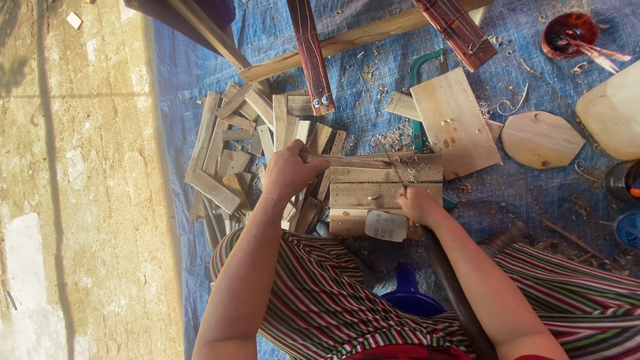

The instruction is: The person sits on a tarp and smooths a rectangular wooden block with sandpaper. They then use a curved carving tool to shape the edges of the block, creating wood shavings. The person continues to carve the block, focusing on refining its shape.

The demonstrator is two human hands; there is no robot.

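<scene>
While left hand (288,170) grips a wood strip (360,160), right hand (419,205) clasps a knife (397,175) above it

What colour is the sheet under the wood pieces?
Blue; the sheet shows best in the head view.

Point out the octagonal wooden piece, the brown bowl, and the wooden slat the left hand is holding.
octagonal wooden piece (541,139), head view, middle of its flat face
brown bowl (567,32), head view, its inside
wooden slat (357,161), head view, mid-length, right of the left hand (290,170)
</scene>
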